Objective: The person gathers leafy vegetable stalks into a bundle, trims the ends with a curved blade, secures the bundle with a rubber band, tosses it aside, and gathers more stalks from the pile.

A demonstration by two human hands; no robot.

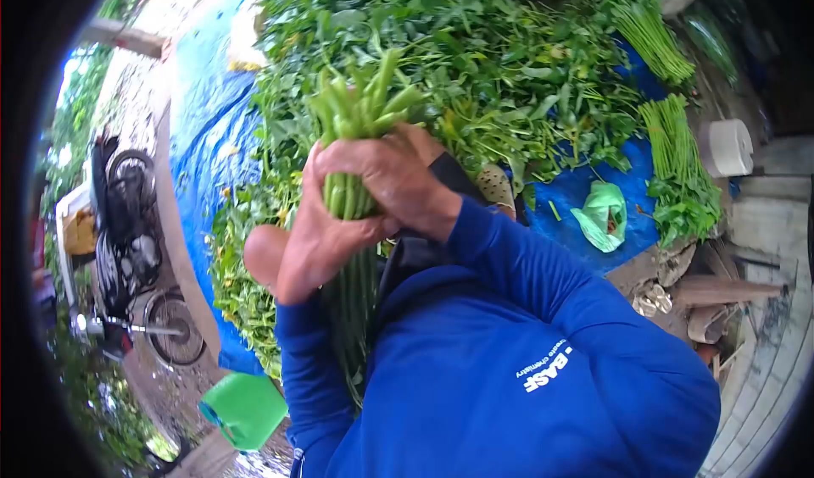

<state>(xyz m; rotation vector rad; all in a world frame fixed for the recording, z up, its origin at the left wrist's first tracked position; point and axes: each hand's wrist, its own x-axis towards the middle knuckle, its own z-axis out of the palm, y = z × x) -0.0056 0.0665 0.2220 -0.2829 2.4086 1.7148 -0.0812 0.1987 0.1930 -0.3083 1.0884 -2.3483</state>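
Note:
A bundle of thick green leafy-vegetable stems (365,105) stands upright in front of my chest, its cut ends fanning out at the top. Around its lower left side wraps my left hand (318,245), fingers closed. My right hand (386,173) grips the same bundle higher up from the right, the two hands touching. Below them the stems run down between my arms into shadow, where their lower ends are hard to see. Just beyond the hands spreads a big heap of loose leafy greens (475,63).
Tied stem bundles (678,147) lie at the right on a blue tarp (568,207), near a pale green plastic bag (604,217) and a white roll (729,147). A green jerrycan (246,410) stands lower left. A motorcycle (131,249) is parked further left.

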